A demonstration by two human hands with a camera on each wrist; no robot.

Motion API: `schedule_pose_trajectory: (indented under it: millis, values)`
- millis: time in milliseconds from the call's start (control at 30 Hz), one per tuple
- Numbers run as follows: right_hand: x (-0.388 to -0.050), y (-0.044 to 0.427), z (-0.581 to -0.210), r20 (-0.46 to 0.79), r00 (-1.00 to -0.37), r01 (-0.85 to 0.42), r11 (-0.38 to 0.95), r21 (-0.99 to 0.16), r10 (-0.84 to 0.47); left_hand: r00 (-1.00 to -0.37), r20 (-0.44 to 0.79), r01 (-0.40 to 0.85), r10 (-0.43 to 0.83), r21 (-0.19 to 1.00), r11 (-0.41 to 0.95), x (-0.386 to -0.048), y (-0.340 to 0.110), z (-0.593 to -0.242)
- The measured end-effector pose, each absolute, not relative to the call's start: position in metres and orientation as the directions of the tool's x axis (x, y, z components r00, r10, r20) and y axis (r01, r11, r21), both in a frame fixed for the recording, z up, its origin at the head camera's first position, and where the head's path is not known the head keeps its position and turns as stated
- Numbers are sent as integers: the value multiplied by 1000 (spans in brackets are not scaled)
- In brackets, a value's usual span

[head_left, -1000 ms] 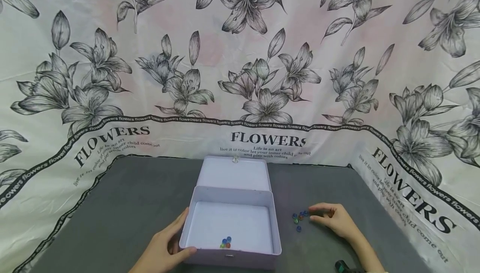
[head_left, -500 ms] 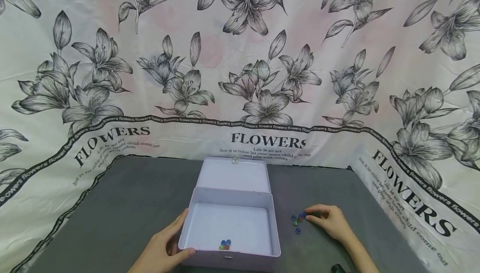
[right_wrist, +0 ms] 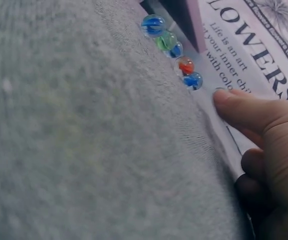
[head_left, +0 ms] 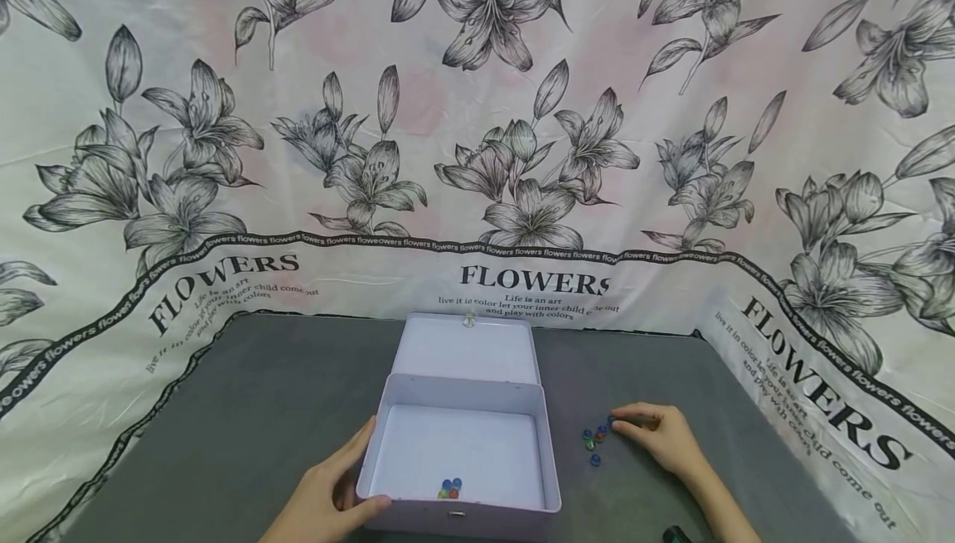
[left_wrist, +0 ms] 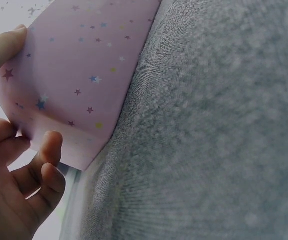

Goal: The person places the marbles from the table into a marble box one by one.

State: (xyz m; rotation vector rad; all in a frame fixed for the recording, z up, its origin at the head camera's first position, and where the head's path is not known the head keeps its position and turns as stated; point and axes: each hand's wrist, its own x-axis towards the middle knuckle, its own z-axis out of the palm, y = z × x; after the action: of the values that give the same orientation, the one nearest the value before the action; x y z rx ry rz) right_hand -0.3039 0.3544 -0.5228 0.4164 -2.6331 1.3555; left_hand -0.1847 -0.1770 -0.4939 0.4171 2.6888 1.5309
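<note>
A pale lilac box (head_left: 462, 518) stands with its lid tipped back; several marbles (head_left: 450, 489) lie inside by its front wall. The left hand (head_left: 324, 485) grips the box's left front corner, thumb over the front rim. In the left wrist view, that hand (left_wrist: 24, 175) has its thumb on the star-printed box (left_wrist: 79, 65), some fingers curled below. Right of the box, the right hand (head_left: 664, 439) pinches a blue marble (head_left: 612, 419) between thumb and forefinger, beside loose marbles (head_left: 590, 445). The right wrist view shows these marbles (right_wrist: 185, 65) left of the right hand (right_wrist: 268, 135); the pinched one is mostly hidden.
Grey cloth (head_left: 283, 394) covers the table. The box's opened lid (head_left: 466, 348) reaches back towards a flower-printed curtain (head_left: 537, 282) behind and at the sides. A dark object (head_left: 675, 535) shows at the lower edge beside the right forearm.
The right fingers have closed in on the marble group, then shifted slightly right and back with one blue marble, which now sits apart from the others. The left hand keeps its hold on the box.
</note>
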Motion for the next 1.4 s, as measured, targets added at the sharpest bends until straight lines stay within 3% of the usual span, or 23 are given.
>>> schedule_pose_trajectory:
  millis: [333,633,900,1400]
  values:
    - [-320,348,-501,203,-970,-245,532,-811,-137,-966,122,221,228,846,484,-184,-177,-497]
    - [-335,333,-456,319,-927,-373,545,-751,-195,-973,79,177,216,855,488,-182,-177,-495]
    - [-347,323,-424,352,-920,-388,545,-743,-174,-972,92,190,216,849,493,-184,-178,-495]
    - [-356,301,-411,338,-922,-386,519,-763,-188,-968,101,204,230,851,484,-183,-177,-494]
